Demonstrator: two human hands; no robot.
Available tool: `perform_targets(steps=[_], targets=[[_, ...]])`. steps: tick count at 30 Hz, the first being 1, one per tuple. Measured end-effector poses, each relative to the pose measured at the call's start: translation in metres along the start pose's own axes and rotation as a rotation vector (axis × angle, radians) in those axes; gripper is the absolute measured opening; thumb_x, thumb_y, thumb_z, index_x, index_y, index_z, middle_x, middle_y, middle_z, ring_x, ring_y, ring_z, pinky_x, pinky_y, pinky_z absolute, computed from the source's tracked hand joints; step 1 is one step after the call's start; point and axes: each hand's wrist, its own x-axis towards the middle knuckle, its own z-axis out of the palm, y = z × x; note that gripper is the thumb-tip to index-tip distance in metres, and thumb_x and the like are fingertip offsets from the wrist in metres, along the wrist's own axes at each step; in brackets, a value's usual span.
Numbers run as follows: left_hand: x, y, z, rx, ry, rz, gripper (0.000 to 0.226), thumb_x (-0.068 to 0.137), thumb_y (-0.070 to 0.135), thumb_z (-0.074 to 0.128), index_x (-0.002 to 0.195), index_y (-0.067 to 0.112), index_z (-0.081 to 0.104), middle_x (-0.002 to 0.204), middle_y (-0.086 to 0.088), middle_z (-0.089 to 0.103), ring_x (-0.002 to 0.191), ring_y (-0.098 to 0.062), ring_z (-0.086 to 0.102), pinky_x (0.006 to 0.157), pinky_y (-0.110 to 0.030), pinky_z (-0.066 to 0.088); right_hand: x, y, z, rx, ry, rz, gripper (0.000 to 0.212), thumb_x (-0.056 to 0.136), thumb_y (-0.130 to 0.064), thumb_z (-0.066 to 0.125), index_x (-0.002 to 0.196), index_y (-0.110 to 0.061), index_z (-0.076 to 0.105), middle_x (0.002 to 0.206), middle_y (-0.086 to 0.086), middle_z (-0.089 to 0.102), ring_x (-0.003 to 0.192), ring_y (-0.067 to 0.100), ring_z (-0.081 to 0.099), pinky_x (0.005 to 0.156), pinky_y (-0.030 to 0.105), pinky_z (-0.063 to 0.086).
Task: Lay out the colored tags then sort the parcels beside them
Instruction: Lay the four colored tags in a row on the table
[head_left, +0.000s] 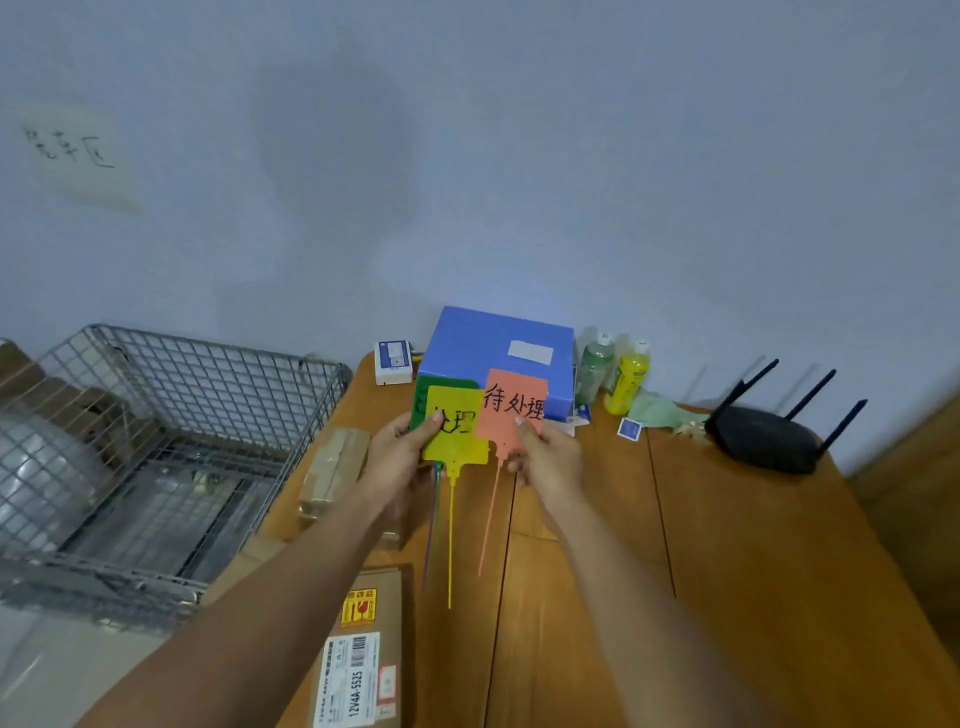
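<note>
Above the wooden table, my left hand grips a small stack of tags: a yellow tag in front with a green tag behind it, their thin tails hanging down. My right hand pinches a pink tag with black handwriting, held just right of the yellow one. A cardboard parcel with a shipping label lies at the table's near left. A taped brown parcel lies further back under my left forearm. A blue box stands at the back against the wall.
A wire mesh basket stands left of the table. Two drink bottles, a black router with antennas, a small white box and crumpled green paper sit along the back. A handwritten paper hangs on the wall.
</note>
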Motion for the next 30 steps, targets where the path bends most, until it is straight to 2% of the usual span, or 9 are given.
perform_targets(steps=[3, 7, 10, 15, 20, 23, 26, 28, 30], targets=[[0.017, -0.012, -0.017, -0.038, 0.048, 0.004, 0.031, 0.099, 0.018, 0.063, 0.124, -0.001, 0.066, 0.092, -0.010, 0.078, 0.061, -0.017, 0.070, 0.041, -0.025, 0.051, 0.015, 0.045, 0.000, 0.165, -0.036, 0.171, 0.014, 0.101, -0.027, 0.061, 0.102, -0.016, 0.069, 0.071, 0.007, 0.069, 0.052, 0.015, 0.058, 0.048, 0.029, 0.048], [0.044, -0.029, -0.036, -0.095, 0.067, -0.009, 0.033, 0.099, 0.019, 0.065, 0.125, 0.000, 0.067, 0.096, -0.013, 0.078, 0.062, -0.020, 0.069, 0.040, -0.026, 0.051, 0.048, 0.119, 0.018, 0.048, -0.116, 0.372, 0.018, 0.102, -0.021, 0.057, 0.116, -0.013, 0.066, 0.094, 0.011, 0.073, 0.067, 0.017, 0.062, 0.058, 0.029, 0.054], [0.063, -0.039, -0.044, -0.119, 0.048, -0.010, 0.032, 0.097, 0.021, 0.068, 0.123, 0.003, 0.069, 0.104, -0.017, 0.077, 0.069, -0.026, 0.067, 0.042, -0.027, 0.052, 0.076, 0.155, 0.033, -0.036, -0.159, 0.476, 0.023, 0.099, -0.008, 0.055, 0.121, -0.008, 0.064, 0.094, 0.010, 0.072, 0.065, 0.015, 0.059, 0.054, 0.026, 0.050], [0.088, -0.051, -0.055, -0.136, 0.061, -0.016, 0.034, 0.093, 0.023, 0.072, 0.121, 0.005, 0.071, 0.114, -0.022, 0.075, 0.074, -0.030, 0.067, 0.049, -0.030, 0.053, 0.108, 0.196, 0.046, -0.125, -0.078, 0.567, 0.023, 0.098, -0.010, 0.061, 0.121, -0.011, 0.062, 0.098, 0.007, 0.072, 0.084, 0.019, 0.068, 0.065, 0.031, 0.059], [0.095, -0.058, -0.050, -0.114, 0.045, -0.034, 0.035, 0.094, 0.022, 0.071, 0.123, 0.002, 0.069, 0.113, -0.023, 0.074, 0.074, -0.030, 0.067, 0.047, -0.030, 0.052, 0.106, 0.200, 0.042, -0.357, 0.005, 0.493, 0.021, 0.098, -0.017, 0.063, 0.117, -0.009, 0.066, 0.085, 0.001, 0.068, 0.079, 0.023, 0.070, 0.078, 0.044, 0.063], [0.093, -0.056, -0.039, -0.113, 0.028, -0.039, 0.030, 0.095, 0.022, 0.070, 0.119, 0.004, 0.071, 0.111, -0.021, 0.076, 0.079, -0.031, 0.069, 0.054, -0.034, 0.054, 0.094, 0.181, 0.033, -0.546, 0.011, 0.434, 0.025, 0.103, -0.031, 0.053, 0.116, -0.012, 0.063, 0.082, -0.002, 0.064, 0.075, 0.020, 0.066, 0.062, 0.038, 0.060], [0.086, -0.052, -0.024, -0.092, 0.007, -0.022, 0.025, 0.096, 0.020, 0.068, 0.115, 0.004, 0.072, 0.100, -0.016, 0.078, 0.066, -0.023, 0.071, 0.044, -0.028, 0.054, 0.081, 0.148, 0.019, -0.744, 0.072, 0.337, 0.029, 0.105, -0.033, 0.047, 0.114, -0.008, 0.059, 0.094, 0.007, 0.063, 0.076, 0.021, 0.058, 0.047, 0.025, 0.038], [0.081, -0.050, -0.010, -0.084, -0.006, -0.020, 0.025, 0.096, 0.020, 0.068, 0.114, 0.003, 0.071, 0.100, -0.016, 0.078, 0.067, -0.023, 0.071, 0.044, -0.028, 0.053, 0.075, 0.125, 0.007, -0.714, 0.086, 0.263, 0.032, 0.104, -0.038, 0.046, 0.109, -0.011, 0.062, 0.098, 0.007, 0.069, 0.073, 0.021, 0.060, 0.053, 0.031, 0.048], [0.074, -0.048, 0.007, -0.070, -0.019, -0.024, 0.026, 0.095, 0.022, 0.070, 0.114, 0.003, 0.071, 0.102, -0.018, 0.077, 0.070, -0.025, 0.071, 0.048, -0.030, 0.053, 0.068, 0.097, -0.003, -0.452, -0.024, 0.199, 0.036, 0.102, -0.047, 0.046, 0.111, -0.018, 0.065, 0.099, 0.004, 0.073, 0.073, 0.020, 0.068, 0.068, 0.041, 0.061]])
